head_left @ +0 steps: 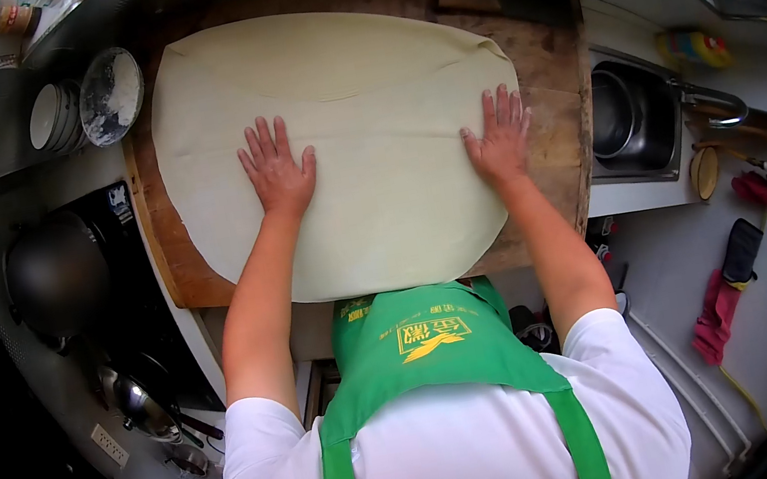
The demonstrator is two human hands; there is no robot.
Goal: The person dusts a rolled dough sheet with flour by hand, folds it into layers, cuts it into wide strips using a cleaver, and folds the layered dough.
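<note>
A large, thin sheet of rolled dough (367, 202) covers most of a wooden board (553, 110). Its near edge reaches the board's front, by the green apron. A fold shows along its far right edge, and faint creases run across the middle. My left hand (279, 171) lies flat on the dough left of centre, fingers spread and pointing away from me. Near the right edge of the sheet, my right hand (498, 141) also rests palm down with its fingers apart. Neither hand holds anything.
Left of the board stand a bowl with white flour (112, 95) and several stacked bowls (55, 117). A dark wok (57, 277) sits on the stove (132, 282). To the right is a sink (654, 128) with a pot (610, 112) in it. A short wooden block (468, 1) lies at the back.
</note>
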